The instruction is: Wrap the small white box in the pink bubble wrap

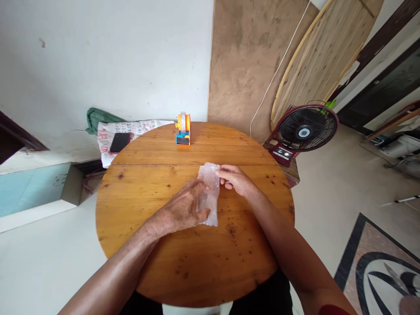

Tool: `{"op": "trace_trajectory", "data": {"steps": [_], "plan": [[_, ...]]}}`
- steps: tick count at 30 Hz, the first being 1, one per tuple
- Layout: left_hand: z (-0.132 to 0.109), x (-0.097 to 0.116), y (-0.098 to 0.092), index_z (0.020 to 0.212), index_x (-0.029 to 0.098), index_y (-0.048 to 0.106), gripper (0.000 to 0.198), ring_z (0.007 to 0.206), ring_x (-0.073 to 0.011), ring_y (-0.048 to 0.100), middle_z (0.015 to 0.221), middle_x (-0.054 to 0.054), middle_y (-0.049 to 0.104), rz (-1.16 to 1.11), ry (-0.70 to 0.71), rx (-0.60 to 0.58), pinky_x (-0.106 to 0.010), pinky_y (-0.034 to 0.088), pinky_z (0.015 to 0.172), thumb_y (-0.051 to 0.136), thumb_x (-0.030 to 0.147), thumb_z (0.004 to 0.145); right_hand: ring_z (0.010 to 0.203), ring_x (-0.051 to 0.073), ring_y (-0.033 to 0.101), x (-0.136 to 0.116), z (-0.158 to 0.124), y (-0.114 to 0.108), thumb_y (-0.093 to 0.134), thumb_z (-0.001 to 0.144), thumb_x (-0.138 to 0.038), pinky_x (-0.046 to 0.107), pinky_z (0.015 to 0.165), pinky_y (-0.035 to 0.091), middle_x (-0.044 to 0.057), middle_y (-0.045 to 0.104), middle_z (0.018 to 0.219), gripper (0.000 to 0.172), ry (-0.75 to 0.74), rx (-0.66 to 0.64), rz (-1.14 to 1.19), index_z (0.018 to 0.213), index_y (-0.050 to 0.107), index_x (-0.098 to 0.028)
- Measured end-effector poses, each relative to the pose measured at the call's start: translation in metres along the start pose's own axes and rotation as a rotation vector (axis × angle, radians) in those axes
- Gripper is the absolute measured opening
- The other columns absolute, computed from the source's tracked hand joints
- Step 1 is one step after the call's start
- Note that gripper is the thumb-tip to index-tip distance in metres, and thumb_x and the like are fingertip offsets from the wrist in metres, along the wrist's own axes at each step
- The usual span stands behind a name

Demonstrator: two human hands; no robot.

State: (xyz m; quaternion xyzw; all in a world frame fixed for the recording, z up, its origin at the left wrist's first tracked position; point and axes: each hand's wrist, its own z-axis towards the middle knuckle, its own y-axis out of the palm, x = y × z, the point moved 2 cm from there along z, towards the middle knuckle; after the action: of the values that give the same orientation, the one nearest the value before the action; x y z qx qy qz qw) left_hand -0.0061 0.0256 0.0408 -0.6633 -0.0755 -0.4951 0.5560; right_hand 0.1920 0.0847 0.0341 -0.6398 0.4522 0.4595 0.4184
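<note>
White wall (138, 57) stood past the far side, with a brown board (243, 57) at 1 o'clock and a white cord (278, 68) running down across it. Round wooden table (229, 271) sat in front of me; clock read from its middle, 12 pointing away from me. Wrap (210, 192), clear and bubbly, lay near the middle, just toward 1 o'clock, longer from far to near than across.

My right hand (231, 177) came in from 4 o'clock and pinched the wrap's far right edge between thumb and fingers. My left hand (188, 203) came in from 7 o'clock, fingers and thumb spread well apart over the wrap's left side, wrap showing in the gap. Couldn't tell whether it pressed down.

Dispenser (188, 131), orange and blue, stood upright near the rim at about 12 o'clock, tape roll (183, 119) on top. Off the rim between 10 and 11: printed sack (139, 127) with a dark phone (120, 142) lying on it, green bag (103, 117) just beyond. Fan (303, 132), dark red, stood near the rim at 2 o'clock, round panel (315, 61) leaning behind it. Patterned tile (357, 236) showed on the floor (324, 192) toward 4 o'clock.
</note>
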Motion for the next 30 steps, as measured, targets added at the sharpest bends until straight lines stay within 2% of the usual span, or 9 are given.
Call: {"op": "trace_trajectory", "data": {"steps": [4,7,12,19,25,27,30], "plan": [[-0.001,0.001,-0.001,0.118,0.025,0.049,0.046,0.092,-0.019,0.057,0.115,-0.004,0.053,-0.022,-0.014,0.013,-0.035,0.05,0.083,0.06,0.026,0.073,0.048,0.006,0.041,0.001,0.0,0.003,0.068,0.072,-0.041,0.017,0.036,0.019,-0.004,0.048,0.056,0.03,0.013,-0.078,-0.023,0.087,0.066,-0.015],[-0.002,-0.001,0.002,0.114,0.025,0.052,0.041,0.096,-0.0188,0.057,0.116,-0.004,0.053,-0.016,0.016,0.017,-0.034,0.05,0.086,0.06,0.026,0.074,0.045,0.006,0.039,0.002,0.001,0.005,0.066,0.074,-0.04,0.017,0.035,0.019,-0.005,0.047,0.054,0.029,0.003,-0.077,-0.057,0.088,0.065,-0.015],[0.0,-0.005,0.004,0.107,0.024,0.059,0.034,0.11,-0.0239,0.054,0.12,-0.006,0.055,0.018,0.073,0.053,-0.039,0.049,0.094,0.063,0.028,0.073,0.039,0.005,0.035,0.005,0.003,0.01,0.065,0.073,-0.036,0.017,0.033,0.019,-0.008,0.042,0.047,0.023,-0.007,-0.003,-0.124,0.083,0.062,-0.015],[0.0,-0.003,0.003,0.122,0.02,0.056,0.049,0.107,-0.0258,0.055,0.118,-0.009,0.056,0.055,0.015,0.046,-0.04,0.051,0.09,0.063,0.032,0.075,0.036,0.004,0.034,0.003,0.004,0.017,0.064,0.073,-0.03,0.017,0.034,0.023,-0.01,0.043,0.044,0.015,-0.026,0.118,-0.185,0.076,0.061,-0.016],[-0.001,-0.009,0.008,0.123,0.022,0.052,0.051,0.101,-0.0229,0.058,0.119,-0.008,0.056,0.038,0.0,0.058,-0.037,0.052,0.088,0.064,0.035,0.076,0.033,0.006,0.035,0.0,-0.002,0.011,0.062,0.077,-0.037,0.017,0.029,0.024,-0.008,0.043,0.042,0.021,0.016,-0.039,-0.179,0.075,0.058,-0.017],[-0.001,-0.01,0.008,0.126,0.021,0.051,0.053,0.105,-0.0236,0.057,0.122,-0.008,0.054,0.027,0.007,0.065,-0.037,0.051,0.09,0.064,0.034,0.076,0.033,0.006,0.035,0.002,-0.002,0.011,0.062,0.077,-0.035,0.017,0.029,0.025,-0.008,0.042,0.041,0.019,0.017,-0.037,-0.193,0.073,0.057,-0.017],[-0.001,-0.008,0.006,0.128,0.022,0.05,0.055,0.112,-0.0251,0.055,0.126,-0.008,0.052,0.039,0.012,0.055,-0.038,0.05,0.093,0.063,0.034,0.076,0.034,0.007,0.037,0.004,0.0,0.013,0.06,0.076,-0.032,0.018,0.029,0.027,-0.008,0.042,0.043,0.015,-0.034,0.03,-0.237,0.072,0.056,-0.018]]}}
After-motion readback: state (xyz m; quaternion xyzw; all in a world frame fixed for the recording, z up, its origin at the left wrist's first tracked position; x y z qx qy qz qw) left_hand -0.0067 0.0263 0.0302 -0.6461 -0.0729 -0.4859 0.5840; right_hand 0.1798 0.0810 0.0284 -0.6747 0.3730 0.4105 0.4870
